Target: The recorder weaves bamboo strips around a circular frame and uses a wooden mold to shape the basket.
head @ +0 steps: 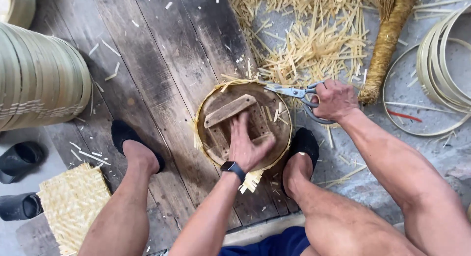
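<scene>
Hands: left hand [248,147] pressed flat, fingers apart, on round woven bamboo tray with wooden cross-brace [244,123], between the feet on dark plank floor [162,74] | right hand [335,100] grip clamped on grey metal scissors [294,93], blades at tray rim | risk: tray could rotate under the palm, blades nicking the rim weave.
</scene>
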